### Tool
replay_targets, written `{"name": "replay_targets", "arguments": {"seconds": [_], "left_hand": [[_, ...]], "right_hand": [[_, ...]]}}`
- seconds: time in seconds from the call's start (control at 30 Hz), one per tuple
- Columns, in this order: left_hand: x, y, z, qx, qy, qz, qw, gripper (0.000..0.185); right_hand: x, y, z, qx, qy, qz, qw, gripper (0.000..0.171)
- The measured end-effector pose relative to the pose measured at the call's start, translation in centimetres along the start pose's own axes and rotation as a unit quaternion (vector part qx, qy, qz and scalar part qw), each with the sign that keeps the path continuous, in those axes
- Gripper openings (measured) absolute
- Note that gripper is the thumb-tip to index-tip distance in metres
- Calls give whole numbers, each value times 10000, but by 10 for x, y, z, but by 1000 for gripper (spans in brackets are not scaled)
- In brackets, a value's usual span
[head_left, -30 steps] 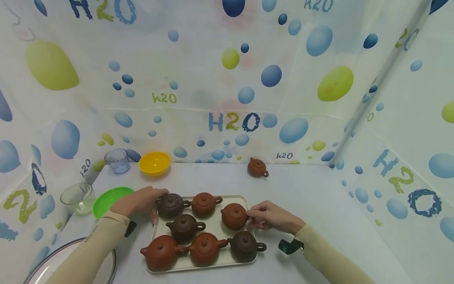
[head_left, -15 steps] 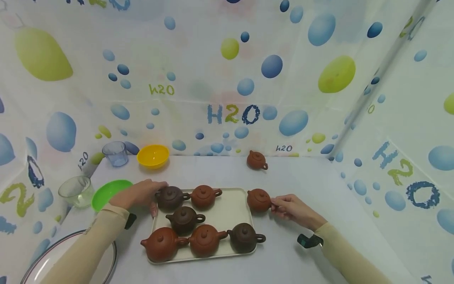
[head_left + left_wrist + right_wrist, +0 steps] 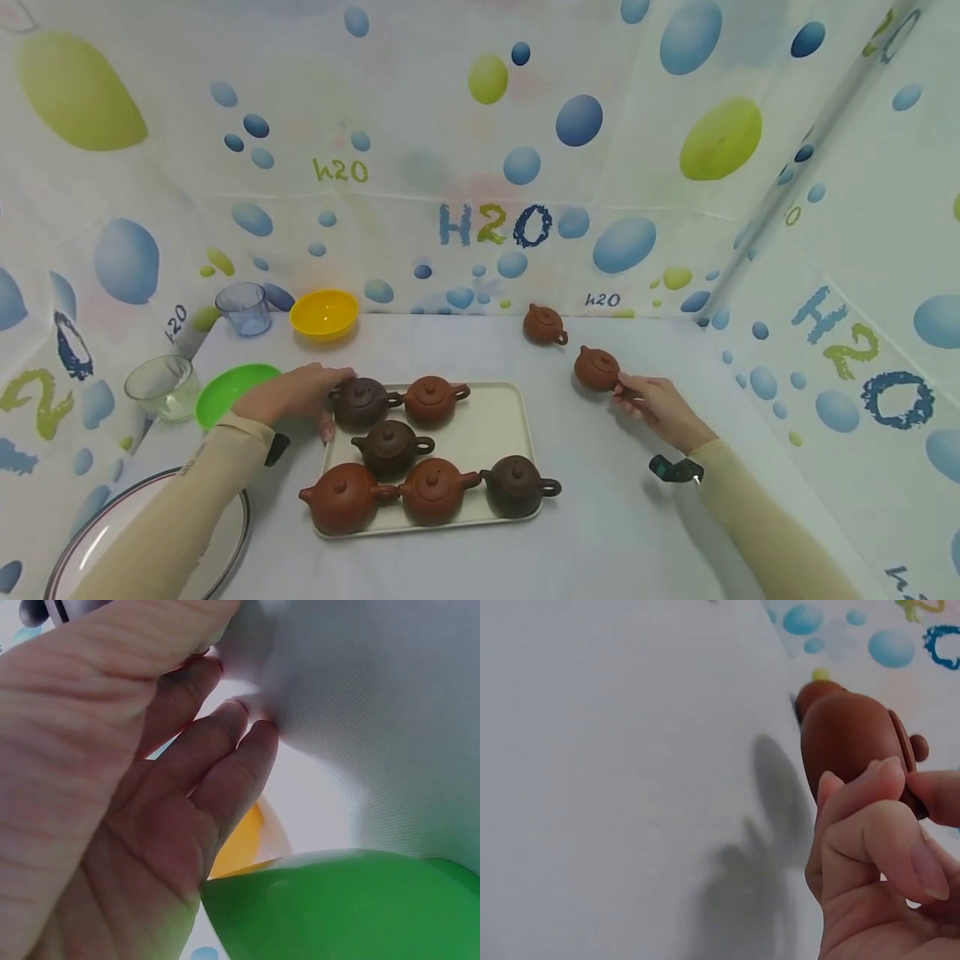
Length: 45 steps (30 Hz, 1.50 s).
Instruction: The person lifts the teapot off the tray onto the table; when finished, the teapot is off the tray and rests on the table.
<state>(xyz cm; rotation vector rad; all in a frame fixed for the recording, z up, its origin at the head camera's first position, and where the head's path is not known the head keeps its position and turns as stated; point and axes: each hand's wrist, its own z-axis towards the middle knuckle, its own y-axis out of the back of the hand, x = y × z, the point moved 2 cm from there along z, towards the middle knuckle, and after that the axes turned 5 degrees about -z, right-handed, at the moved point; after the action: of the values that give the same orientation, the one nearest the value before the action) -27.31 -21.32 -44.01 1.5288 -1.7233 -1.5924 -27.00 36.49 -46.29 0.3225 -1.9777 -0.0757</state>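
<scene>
White table [image 3: 600,517], cream tray [image 3: 495,417] with five teapots on it. Left hand [image 3: 288,398] rests at the tray's left edge, fingers relaxed and together, touching a dark teapot [image 3: 362,402]. Right hand [image 3: 660,404] pinches a reddish teapot [image 3: 597,368], held over the table right of the tray, near another small teapot [image 3: 543,324].

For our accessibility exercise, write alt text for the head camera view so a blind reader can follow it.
A person's right hand holds a small brown teapot by its handle, right of a cream tray carrying six more teapots. The left hand rests at the tray's left edge, near a green bowl.
</scene>
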Motion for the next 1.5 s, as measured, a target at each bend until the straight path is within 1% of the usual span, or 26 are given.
{"name": "replay_targets", "arguments": {"seconds": [0.07, 0.23, 0.37, 0.47, 0.53, 0.67, 0.8, 0.93, 1.03, 1.13, 1.2, 1.33, 1.37, 1.43, 1.5], "left_hand": [[0, 0, 0, 11, 54, -4, 10000, 94], [-1, 2, 0, -38, -73, 24, 10000, 91], [-1, 5, 0, -104, -78, -68, 9999, 87], [-2, 6, 0, -88, -72, -154, 9998, 84], [-3, 7, -1, -75, -103, -186, 9997, 82], [-3, 5, -1, -57, -142, -195, 9997, 82], [-1, 4, 0, -28, -114, -206, 9997, 86], [-2, 5, -1, -59, -99, -216, 9997, 86], [-2, 6, -3, -105, -117, -198, 9997, 84], [-2, 6, -3, -97, -100, -185, 9997, 82], [-1, 4, -2, -61, -87, -163, 9998, 81], [-2, 2, -1, 57, 64, -161, 9998, 85], [-2, 1, -1, 75, 77, -160, 9998, 86], [-3, 1, -2, 84, 125, -183, 9997, 87], [-3, 2, -3, 59, 121, -171, 9998, 87]], "right_hand": [[6, 4, 8, -181, -32, 159, 9997, 31], [17, 11, 28, -502, -135, 571, 9970, 27], [25, 10, 46, -571, -214, 698, 9957, 30], [30, 8, 61, -592, -303, 762, 9949, 31], [32, 6, 71, -704, -368, 826, 9934, 31], [36, 1, 83, -781, -451, 885, 9920, 32], [40, -3, 86, -830, -499, 866, 9915, 32], [43, -6, 88, -932, -609, 764, 9908, 31], [43, -8, 91, -1055, -627, 671, 9902, 34], [41, -10, 92, -1161, -480, 523, 9907, 46], [38, -11, 91, -1279, -407, 300, 9905, 57], [30, -10, 86, -1409, -366, -76, 9893, 81], [28, -11, 84, -1382, -376, -104, 9896, 84], [25, -12, 78, -1185, -355, -162, 9922, 88], [23, -14, 72, -930, -328, -246, 9948, 87]]}}
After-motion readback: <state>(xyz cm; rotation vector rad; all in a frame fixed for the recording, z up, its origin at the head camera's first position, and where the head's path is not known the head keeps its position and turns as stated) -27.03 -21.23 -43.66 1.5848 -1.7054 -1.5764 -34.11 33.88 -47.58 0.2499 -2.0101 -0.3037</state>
